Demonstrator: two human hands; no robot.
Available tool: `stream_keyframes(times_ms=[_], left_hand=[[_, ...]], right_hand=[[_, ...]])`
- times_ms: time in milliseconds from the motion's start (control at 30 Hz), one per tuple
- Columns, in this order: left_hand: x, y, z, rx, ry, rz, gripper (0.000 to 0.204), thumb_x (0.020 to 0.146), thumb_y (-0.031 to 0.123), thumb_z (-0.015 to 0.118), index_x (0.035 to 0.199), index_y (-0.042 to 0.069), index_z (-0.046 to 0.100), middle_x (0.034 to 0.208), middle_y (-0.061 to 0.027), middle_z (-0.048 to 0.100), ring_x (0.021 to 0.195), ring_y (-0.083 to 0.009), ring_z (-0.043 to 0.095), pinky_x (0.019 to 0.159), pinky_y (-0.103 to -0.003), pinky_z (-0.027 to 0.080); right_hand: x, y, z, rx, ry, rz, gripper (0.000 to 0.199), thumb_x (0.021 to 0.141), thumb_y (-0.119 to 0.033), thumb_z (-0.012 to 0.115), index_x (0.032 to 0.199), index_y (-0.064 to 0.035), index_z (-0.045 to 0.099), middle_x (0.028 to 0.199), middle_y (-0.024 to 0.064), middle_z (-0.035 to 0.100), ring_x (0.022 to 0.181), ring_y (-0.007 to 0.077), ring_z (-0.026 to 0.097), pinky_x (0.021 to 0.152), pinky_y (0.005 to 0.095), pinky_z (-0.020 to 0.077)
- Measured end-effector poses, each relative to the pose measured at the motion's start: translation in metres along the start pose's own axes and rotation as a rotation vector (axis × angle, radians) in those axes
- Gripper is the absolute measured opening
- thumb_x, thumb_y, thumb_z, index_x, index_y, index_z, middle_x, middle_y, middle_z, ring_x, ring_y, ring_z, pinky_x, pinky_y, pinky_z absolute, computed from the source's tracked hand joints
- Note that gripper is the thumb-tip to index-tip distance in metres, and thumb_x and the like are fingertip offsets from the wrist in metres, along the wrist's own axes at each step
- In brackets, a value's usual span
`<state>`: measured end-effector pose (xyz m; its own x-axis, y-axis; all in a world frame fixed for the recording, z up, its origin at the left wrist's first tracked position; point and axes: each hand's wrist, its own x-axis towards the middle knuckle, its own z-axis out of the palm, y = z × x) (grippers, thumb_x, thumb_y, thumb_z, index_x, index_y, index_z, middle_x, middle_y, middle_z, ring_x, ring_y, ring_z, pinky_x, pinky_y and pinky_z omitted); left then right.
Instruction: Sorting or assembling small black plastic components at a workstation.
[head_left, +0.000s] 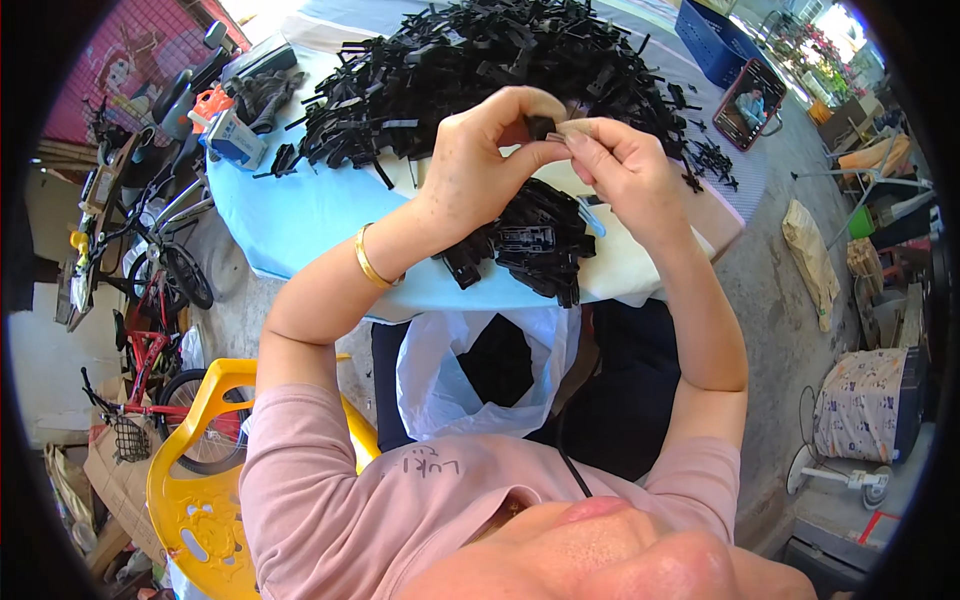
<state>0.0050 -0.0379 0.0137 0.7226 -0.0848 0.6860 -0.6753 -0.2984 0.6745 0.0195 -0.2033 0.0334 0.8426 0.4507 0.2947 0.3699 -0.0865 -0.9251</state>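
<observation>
Over the round table, my left hand (478,165) is closed, with a small black plastic piece (540,127) pinched between thumb and forefinger. My right hand (628,175) meets it from the right, its thumb and forefinger pressed together at the piece's edge; what they grip is too small to make out. Just below both hands lies a small heap of black plastic parts (545,248). Beyond them spreads a large pile of similar black plastic parts (430,85), many of them thin and narrow.
A light blue cloth (290,225) covers the table. At its far right stand a phone (752,108) and a dark blue basket (712,45); a blue-and-white box (235,140) sits at the left. A white plastic bag (425,385) with black contents hangs open at my lap, beside a yellow chair (185,490).
</observation>
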Motion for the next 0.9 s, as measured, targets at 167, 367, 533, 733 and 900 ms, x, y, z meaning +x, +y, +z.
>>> stream_keyframes(times_ms=[167, 367, 533, 733, 900], left_hand=[[0.000, 0.008, -0.001, 0.086, 0.031, -0.097, 0.058, 0.065, 0.007, 0.074, 0.116, 0.007, 0.045, 0.086, -0.0100, 0.065, 0.074, -0.0198, 0.066, 0.065, -0.027, 0.052], [0.007, 0.016, -0.018, 0.190, -0.291, 0.087, 0.065, 0.066, 0.001, 0.074, 0.122, 0.002, 0.041, 0.102, -0.0103, 0.062, 0.091, -0.0163, 0.061, 0.078, -0.027, 0.049], [0.016, 0.007, -0.033, -0.847, -0.535, -0.268, 0.070, 0.064, 0.008, 0.078, 0.121, -0.002, 0.038, 0.117, -0.0142, 0.051, 0.098, -0.0244, 0.059, 0.082, -0.034, 0.050], [0.009, -0.001, -0.020, -1.058, -0.571, -0.468, 0.031, 0.075, 0.008, 0.069, 0.098, -0.002, 0.051, 0.090, -0.0110, 0.060, 0.084, -0.0236, 0.064, 0.077, -0.031, 0.053], [0.008, -0.003, -0.020, -1.020, -0.508, -0.568, 0.013, 0.078, 0.001, 0.063, 0.086, -0.002, 0.053, 0.083, -0.0103, 0.061, 0.079, -0.0202, 0.064, 0.077, -0.030, 0.053]], right_hand=[[0.000, 0.001, 0.003, -0.263, 0.119, -0.296, 0.022, 0.074, -0.010, 0.068, 0.094, -0.0039, 0.063, 0.064, -0.0059, 0.047, 0.055, 0.0004, 0.035, 0.047, 0.0153, 0.0287], [-0.002, -0.003, -0.008, -0.429, 0.083, -0.292, 0.022, 0.072, -0.006, 0.070, 0.093, -0.0032, 0.063, 0.069, -0.0038, 0.055, 0.057, 0.0007, 0.043, 0.050, 0.0150, 0.0347], [-0.002, -0.005, -0.030, 0.102, -0.117, -0.213, 0.024, 0.079, -0.002, 0.062, 0.102, 0.0015, 0.057, 0.088, 0.0035, 0.062, 0.081, 0.0083, 0.058, 0.071, 0.0195, 0.0469], [0.003, 0.001, -0.027, 0.168, -0.268, -0.257, 0.026, 0.082, -0.003, 0.060, 0.106, 0.0021, 0.055, 0.090, 0.0041, 0.061, 0.081, 0.0082, 0.056, 0.074, 0.0206, 0.0460], [0.001, -0.002, -0.026, 0.051, -0.341, -0.205, 0.028, 0.082, -0.004, 0.060, 0.109, 0.0020, 0.054, 0.093, 0.0044, 0.060, 0.086, 0.0084, 0.055, 0.079, 0.0217, 0.0446]])
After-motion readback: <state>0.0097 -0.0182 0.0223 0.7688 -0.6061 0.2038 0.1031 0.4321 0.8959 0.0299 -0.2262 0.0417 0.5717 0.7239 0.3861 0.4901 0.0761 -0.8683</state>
